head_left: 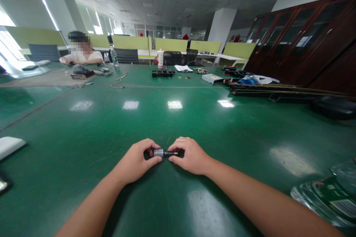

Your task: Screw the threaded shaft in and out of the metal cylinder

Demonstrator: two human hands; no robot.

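Your largest item in view is the green, smooth-surfaced table. Next is the dark red-brown wooden cabinet with glass panes, beyond the table on your right. Long black rails lie on the table's far right part. A person sits across the table on your left. A clear plastic bottle with a green label is near your right forearm.

Your left hand grasps the silver-grey metal cylinder between thumb and fingers. Your right hand is curled around the thin dark ridged shaft, thumb on the near side, fingers on the far side; whether its fingertips press on the shaft cannot be told.

State of the part: cylinder and shaft are in line and appear joined as one unit. No detached piece shows between your hands. Whether the joint is fully seated, or any adjustment remains, cannot be determined from this view.

Orientation: the unit is centred ahead of you, at the near part of the table. Its long axis runs left to right, roughly level. The cylinder end faces your left palm; the shaft tip points toward your right palm.
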